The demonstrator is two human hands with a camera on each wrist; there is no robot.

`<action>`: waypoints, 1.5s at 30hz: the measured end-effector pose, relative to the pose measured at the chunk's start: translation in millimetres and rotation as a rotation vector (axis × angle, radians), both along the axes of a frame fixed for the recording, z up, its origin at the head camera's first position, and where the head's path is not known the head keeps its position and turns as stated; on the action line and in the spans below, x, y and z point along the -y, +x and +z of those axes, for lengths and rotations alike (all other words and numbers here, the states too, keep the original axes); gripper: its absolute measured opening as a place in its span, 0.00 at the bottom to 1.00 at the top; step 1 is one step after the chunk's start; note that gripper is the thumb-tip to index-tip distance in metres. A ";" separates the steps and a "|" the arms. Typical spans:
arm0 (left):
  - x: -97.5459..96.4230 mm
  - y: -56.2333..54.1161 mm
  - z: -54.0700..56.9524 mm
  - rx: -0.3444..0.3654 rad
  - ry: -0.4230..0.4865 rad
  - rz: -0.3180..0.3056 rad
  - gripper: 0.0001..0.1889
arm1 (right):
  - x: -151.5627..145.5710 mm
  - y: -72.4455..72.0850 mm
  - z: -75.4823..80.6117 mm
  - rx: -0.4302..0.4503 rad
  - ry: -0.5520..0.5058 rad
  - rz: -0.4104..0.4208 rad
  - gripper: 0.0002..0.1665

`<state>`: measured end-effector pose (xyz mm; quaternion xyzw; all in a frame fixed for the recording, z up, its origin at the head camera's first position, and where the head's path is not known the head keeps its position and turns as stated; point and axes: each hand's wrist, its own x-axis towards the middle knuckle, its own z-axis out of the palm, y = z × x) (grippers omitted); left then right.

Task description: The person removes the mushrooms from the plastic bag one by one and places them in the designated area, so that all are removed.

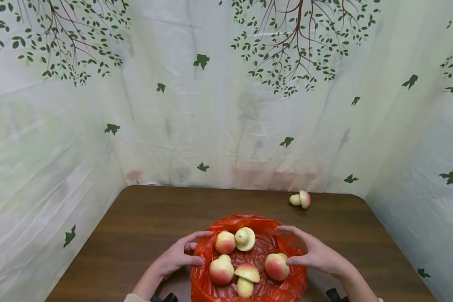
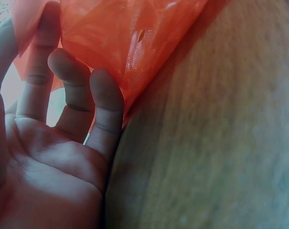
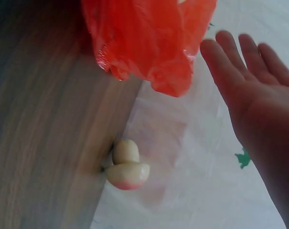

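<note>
A red plastic bag point(image 1: 262, 243) stands on the table with its mouth spread wide. Inside lie several toy mushrooms with pink-and-cream caps, among them one point(image 1: 245, 274) at the front and another point(image 1: 277, 267) at the right. My left hand point(image 1: 179, 253) touches the bag's left side, thumb and index apart; its bent fingers point(image 2: 106, 90) rest against the plastic in the left wrist view. At the right rim my right hand point(image 1: 315, 253) is spread, its thumb overlapping the right mushroom. The right wrist view shows that hand point(image 3: 259, 90) with fingers extended beside the bag point(image 3: 144, 43), gripping nothing.
One loose mushroom point(image 1: 301, 199) lies on its side near the back edge of the brown wooden table point(image 1: 154, 209), beyond the bag to the right. A pale curtain point(image 1: 226, 126) with a leaf print hangs behind the table and along both sides.
</note>
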<state>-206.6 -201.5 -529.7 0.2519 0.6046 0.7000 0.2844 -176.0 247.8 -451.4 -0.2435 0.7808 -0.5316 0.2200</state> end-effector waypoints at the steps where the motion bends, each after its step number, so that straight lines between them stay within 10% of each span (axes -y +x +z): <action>1: 0.3 0.5 -0.7 0.005 -0.003 -0.001 0.36 | 0.7 0.4 -1.8 0.012 0.006 0.019 0.42; 22: 1.0 1.5 -3.5 -0.014 0.002 0.004 0.37 | 7.6 -1.8 -26.1 0.023 0.165 0.127 0.28; 45: -0.9 -2.2 -3.4 -0.007 -0.037 0.017 0.38 | 5.2 -4.5 -20.8 -0.116 0.036 0.056 0.25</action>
